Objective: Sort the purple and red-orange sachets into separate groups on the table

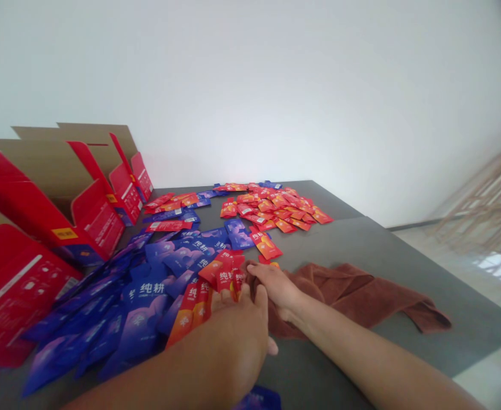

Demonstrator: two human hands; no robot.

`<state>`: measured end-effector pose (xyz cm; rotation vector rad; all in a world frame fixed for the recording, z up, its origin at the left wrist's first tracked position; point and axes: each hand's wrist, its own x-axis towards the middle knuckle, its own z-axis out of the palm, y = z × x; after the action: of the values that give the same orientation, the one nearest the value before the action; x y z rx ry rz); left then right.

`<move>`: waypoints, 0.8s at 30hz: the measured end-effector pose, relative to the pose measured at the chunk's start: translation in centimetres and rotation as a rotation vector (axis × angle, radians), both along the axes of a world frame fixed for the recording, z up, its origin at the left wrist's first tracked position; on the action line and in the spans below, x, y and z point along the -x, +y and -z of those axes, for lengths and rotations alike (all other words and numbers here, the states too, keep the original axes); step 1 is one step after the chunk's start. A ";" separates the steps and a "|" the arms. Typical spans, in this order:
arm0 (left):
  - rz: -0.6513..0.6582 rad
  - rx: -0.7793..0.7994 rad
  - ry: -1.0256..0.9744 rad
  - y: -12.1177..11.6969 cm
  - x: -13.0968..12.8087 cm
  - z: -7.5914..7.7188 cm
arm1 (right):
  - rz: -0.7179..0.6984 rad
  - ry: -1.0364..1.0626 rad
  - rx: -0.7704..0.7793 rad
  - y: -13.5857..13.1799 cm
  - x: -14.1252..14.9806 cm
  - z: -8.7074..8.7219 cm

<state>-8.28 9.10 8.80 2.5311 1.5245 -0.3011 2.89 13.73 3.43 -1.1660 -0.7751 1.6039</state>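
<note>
Both hands meet at a small bunch of red sachets near the middle of the grey table. My left hand is seen from the back, fingers curled round the lower ends of the sachets. The fingers of my right hand pinch the bunch from the right side, and its wrist rests on a brown cloth. Under and to the left of the hands lies a heap of larger blue packets with white characters.
Open red cardboard boxes with brown inner flaps stand along the left edge. Several red-orange sachets lie scattered at the far centre of the table. A white wall rises behind, and the table's right edge drops to a pale floor.
</note>
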 end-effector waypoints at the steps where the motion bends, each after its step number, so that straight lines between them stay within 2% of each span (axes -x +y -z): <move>1: -0.011 0.077 0.023 -0.3 -0.6 -0.4 | -0.010 0.027 0.027 0.1 -0.1 0.1; 3: -0.047 0.100 0.046 -0.7 -1.5 -0.5 | -0.048 0.059 0.088 0.3 -0.2 0.4; 5: -0.110 0.113 0.070 -0.9 -1.9 0.1 | -0.106 0.043 0.106 0.6 -0.4 0.6; 8: -0.185 0.260 0.120 -0.6 -1.9 1.6 | -0.249 -0.153 -0.059 0.9 -1.0 0.8; 11: -0.185 0.312 0.163 -0.4 -1.5 2.7 | -0.381 -0.409 -0.246 1.0 -1.7 0.6; 15: -0.182 0.321 0.195 -0.6 -1.5 3.2 | -0.481 -0.578 -0.250 1.3 -3.1 -0.4; 16: -0.180 0.316 0.203 -0.8 -1.5 3.2 | -0.460 -0.672 -0.285 1.4 -3.6 -0.8; 20: -0.175 0.208 0.205 -1.5 -1.8 3.6 | -0.211 -1.216 -0.533 2.0 -5.4 -1.8; 22: -0.181 0.124 0.201 -1.9 -1.8 4.0 | -0.297 -1.399 -0.604 1.9 -5.5 -1.8; 24: -0.188 0.076 0.203 -2.3 -1.9 4.4 | -0.482 -1.513 -0.681 1.5 -4.9 -1.6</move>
<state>-6.42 6.81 4.37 2.3377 1.7717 -0.5915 7.74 15.21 4.99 -1.5812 -2.4402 0.3424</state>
